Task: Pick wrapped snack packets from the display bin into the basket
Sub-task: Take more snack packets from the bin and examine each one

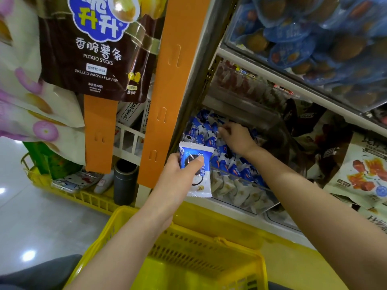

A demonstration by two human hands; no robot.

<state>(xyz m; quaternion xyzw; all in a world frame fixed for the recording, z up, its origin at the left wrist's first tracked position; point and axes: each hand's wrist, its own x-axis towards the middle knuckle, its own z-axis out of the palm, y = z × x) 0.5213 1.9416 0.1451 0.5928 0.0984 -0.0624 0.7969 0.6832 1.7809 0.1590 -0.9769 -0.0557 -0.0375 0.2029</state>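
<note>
My left hand (178, 174) holds a white and blue wrapped snack packet (199, 172) upright, just in front of the clear display bin (240, 197) and above the yellow basket (209, 248). The bin is heaped with several blue and white packets (211, 130). My right hand (236, 137) reaches into the bin, its fingers curled down among the packets at the far side; whether it grips one is hidden. The basket sits low in the centre, and I see nothing inside it.
An orange hanging strip (165, 91) with a brown potato-stick bag (98, 49) hangs left of the bin. Shelves above hold blue-lidded tubs (314, 38). Dark and beige snack bags (356, 168) fill the right. A yellow crate (69, 189) with a dark cylinder stands on the floor.
</note>
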